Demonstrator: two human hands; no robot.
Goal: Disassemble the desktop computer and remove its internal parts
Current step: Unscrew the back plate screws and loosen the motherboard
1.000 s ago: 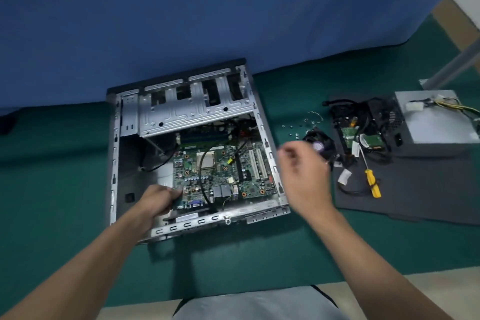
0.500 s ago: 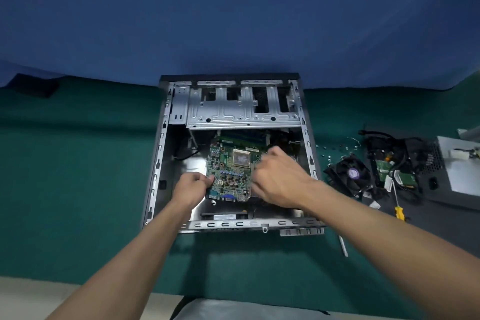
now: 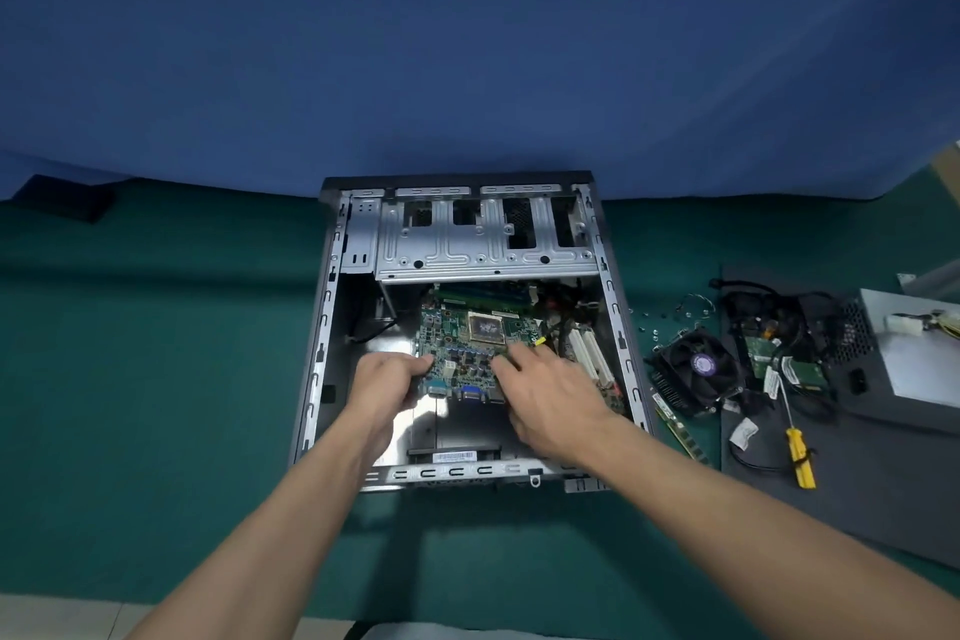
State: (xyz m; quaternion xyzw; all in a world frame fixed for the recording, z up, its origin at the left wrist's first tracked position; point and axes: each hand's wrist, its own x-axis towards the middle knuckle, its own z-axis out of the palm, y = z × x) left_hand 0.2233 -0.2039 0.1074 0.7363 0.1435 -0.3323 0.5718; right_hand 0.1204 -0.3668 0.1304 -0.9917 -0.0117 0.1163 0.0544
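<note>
An open grey computer case [image 3: 332,307] lies on its side on the green floor mat. Inside it a green motherboard [image 3: 457,353] sits with its near edge lifted off the case floor, ports facing me. My left hand [image 3: 387,387] grips the board's near left corner, fingers curled over the edge. My right hand [image 3: 550,400] lies on the board's right part, fingers spread over it and reaching under its near edge; the grip itself is partly hidden. A silver drive cage [image 3: 483,244] spans the far end of the case.
To the right lie a black CPU fan [image 3: 698,369], a memory stick [image 3: 680,431], several small screws [image 3: 657,322], a yellow-handled screwdriver [image 3: 800,457], cables with a small drive [image 3: 795,369] and a grey power supply [image 3: 919,353] on a dark mat. A blue cloth wall stands behind.
My right hand came from outside the case onto the motherboard. The board's near edge has risen off the case floor and pulled away from the rear panel. My head turned, centring the case.
</note>
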